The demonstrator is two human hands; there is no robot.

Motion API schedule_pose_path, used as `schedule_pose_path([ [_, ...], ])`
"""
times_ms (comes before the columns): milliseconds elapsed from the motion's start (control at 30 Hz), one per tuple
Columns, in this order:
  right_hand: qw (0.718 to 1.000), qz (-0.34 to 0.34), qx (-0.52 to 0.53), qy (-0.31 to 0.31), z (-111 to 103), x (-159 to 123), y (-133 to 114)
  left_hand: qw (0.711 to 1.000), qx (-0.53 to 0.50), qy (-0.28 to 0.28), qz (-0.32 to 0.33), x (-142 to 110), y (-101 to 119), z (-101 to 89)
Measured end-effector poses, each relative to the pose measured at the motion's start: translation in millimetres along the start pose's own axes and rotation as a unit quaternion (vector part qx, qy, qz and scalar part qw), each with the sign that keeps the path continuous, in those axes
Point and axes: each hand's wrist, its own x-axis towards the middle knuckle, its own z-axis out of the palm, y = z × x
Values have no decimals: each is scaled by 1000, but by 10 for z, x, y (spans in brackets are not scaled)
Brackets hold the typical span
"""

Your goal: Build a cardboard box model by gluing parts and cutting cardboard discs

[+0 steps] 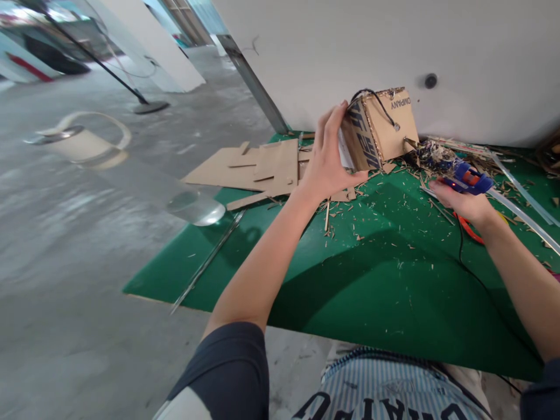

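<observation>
Hands are both engaged at the far side of the green surface (350, 280). Left hand (326, 157): spread wide, fingers at the upper left edge of the cardboard box (389, 128) and thumb near its lower edge, bracing it. Right hand (464, 201): closed around the blue glue gun (472, 178), nozzle end pointing left at the box's lower right edge. For a sound joint, brace the box firmly, apply glue evenly and hold fingers clear of the hot tip; debris clinging around the front of the gun could contaminate the bead. Cardboard pieces (275, 166) lie left of the box, scraps around it; orange-handled scissors (470, 228) lie near the right wrist. Beyond stands a white wall (371, 46); grey floor (87, 262) extends left to a pillar (149, 46).
</observation>
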Motion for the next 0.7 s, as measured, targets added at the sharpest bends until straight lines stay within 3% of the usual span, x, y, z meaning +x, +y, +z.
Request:
schedule_pose_path([
  [267,1000,3,10,-9,-1,-9,50,996,-74,-5,-43,-5,-60,30],
  [700,1000,14,4,-20,-25,-23,100,1000,-3,9,22,-5,-71,5],
])
